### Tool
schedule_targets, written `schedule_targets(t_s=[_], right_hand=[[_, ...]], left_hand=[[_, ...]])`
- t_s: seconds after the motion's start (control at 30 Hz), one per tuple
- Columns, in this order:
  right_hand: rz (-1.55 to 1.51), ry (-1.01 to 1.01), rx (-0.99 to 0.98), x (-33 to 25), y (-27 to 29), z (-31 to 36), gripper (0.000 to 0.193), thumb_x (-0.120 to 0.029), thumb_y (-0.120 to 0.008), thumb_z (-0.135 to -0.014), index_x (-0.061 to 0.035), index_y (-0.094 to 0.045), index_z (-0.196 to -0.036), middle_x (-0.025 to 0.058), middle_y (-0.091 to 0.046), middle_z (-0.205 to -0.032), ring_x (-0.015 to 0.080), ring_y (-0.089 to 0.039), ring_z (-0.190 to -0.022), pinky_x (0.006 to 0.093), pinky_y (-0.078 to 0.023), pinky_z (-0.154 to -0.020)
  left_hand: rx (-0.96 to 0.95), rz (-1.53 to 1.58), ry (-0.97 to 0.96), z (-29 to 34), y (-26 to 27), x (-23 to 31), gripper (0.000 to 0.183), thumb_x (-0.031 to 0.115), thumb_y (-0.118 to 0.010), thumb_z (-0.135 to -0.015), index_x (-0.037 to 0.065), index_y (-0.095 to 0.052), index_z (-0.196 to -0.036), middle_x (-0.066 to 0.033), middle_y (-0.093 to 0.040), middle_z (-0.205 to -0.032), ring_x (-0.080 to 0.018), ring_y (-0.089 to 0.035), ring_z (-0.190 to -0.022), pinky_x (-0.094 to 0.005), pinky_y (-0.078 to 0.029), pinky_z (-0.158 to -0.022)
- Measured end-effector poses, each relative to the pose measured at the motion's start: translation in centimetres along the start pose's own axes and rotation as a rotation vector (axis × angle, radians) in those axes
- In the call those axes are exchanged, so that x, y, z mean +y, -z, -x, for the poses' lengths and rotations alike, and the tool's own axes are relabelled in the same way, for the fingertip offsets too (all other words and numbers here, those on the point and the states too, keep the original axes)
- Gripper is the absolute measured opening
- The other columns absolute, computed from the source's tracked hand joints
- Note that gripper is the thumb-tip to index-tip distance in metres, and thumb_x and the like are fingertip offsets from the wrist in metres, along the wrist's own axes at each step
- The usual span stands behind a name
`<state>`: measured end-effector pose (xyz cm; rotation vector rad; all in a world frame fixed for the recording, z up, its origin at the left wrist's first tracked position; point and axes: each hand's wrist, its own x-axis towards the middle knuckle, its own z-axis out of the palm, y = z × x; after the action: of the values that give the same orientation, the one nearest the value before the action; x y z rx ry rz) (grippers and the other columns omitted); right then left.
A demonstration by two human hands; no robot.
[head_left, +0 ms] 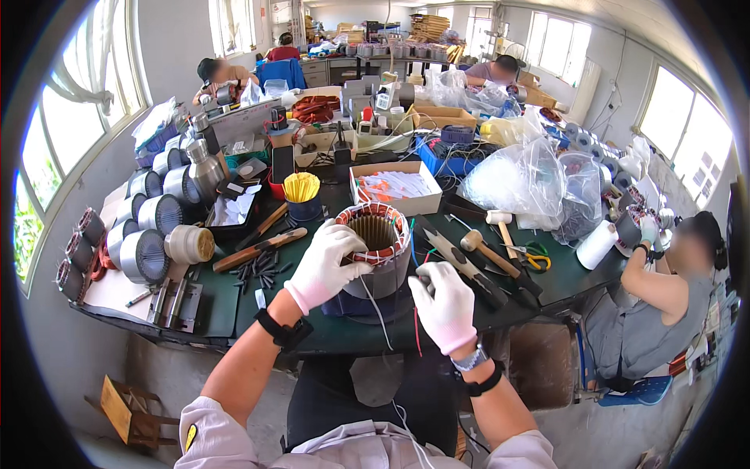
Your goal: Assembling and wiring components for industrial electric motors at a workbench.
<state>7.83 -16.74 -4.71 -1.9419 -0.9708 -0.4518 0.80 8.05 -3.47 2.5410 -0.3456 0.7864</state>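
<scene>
A motor stator (384,280) with a grey shell stands upright in front of me, its copper windings (388,211) laced with white cord round the top rim. My left hand (326,266), in a white glove, is closed over the rim's near left side, thumb outside and fingers at the windings. From beneath its thumb a white cord (380,314) hangs past the table edge. My right hand (443,305), also gloved, is apart from the stator on its right, fingers curled together; what they hold, if anything, cannot be made out. A red wire (416,328) dangles beside it.
Right of the stator lie pliers (461,258), mallets (500,254) and scissors (537,256). Behind are a cup of yellow strips (302,187) and a white box (396,187). Several stators (144,254) crowd the left. A co-worker (664,289) sits at the right.
</scene>
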Motion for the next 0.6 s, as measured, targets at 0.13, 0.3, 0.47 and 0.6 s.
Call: schedule_targets(t_s=[0.13, 0.3, 0.47, 0.6], right_hand=[[0.306, -0.007, 0.032, 2.1, -1.6, -0.2, 0.025, -0.029, -0.077, -0.092, -0.0077, -0.063, -0.09, 0.0103, -0.065, -0.087, 0.0326, -0.069, -0.072, 0.0428, -0.055, -0.061], [0.281, -0.024, 0.002, 4.0, -2.0, 0.2, 0.023, -0.027, -0.072, -0.095, -0.0066, -0.065, -0.088, 0.0125, -0.066, -0.084, 0.0349, -0.069, -0.077, 0.045, -0.055, -0.065], [0.161, -0.024, -0.011, 7.2, -0.4, 0.1, 0.015, -0.02, -0.069, -0.095, -0.0051, -0.07, -0.096, 0.0138, -0.069, -0.09, 0.0362, -0.069, -0.084, 0.0452, -0.055, -0.074], [0.102, -0.058, -0.106, 8.5, -0.9, -0.2, 0.021, -0.021, -0.073, -0.092, -0.0032, -0.072, -0.104, 0.0149, -0.072, -0.096, 0.0372, -0.069, -0.092, 0.0473, -0.054, -0.082]], left_hand=[[0.121, -0.239, 0.002, 1.3, 0.1, 4.4, 0.044, 0.014, -0.085, -0.075, 0.008, -0.071, -0.116, -0.0092, -0.068, -0.108, -0.035, -0.062, -0.103, -0.0458, -0.048, -0.095], [-0.165, -0.285, 0.004, 4.1, -1.0, 4.6, 0.024, 0.018, -0.078, -0.086, 0.01, -0.074, -0.108, -0.0071, -0.067, -0.086, -0.0306, -0.065, -0.087, -0.0437, -0.049, -0.077], [-0.353, -0.422, 0.244, 8.2, 0.3, 3.1, 0.02, 0.027, -0.072, -0.091, 0.007, -0.073, -0.089, -0.0122, -0.068, -0.076, -0.0353, -0.069, -0.078, -0.0475, -0.054, -0.073], [-0.488, -0.145, 0.524, 9.2, 3.9, 4.3, 0.03, 0.032, -0.067, -0.096, 0.011, -0.076, -0.117, -0.0162, -0.076, -0.089, -0.0346, -0.075, -0.085, -0.0441, -0.059, -0.081]])
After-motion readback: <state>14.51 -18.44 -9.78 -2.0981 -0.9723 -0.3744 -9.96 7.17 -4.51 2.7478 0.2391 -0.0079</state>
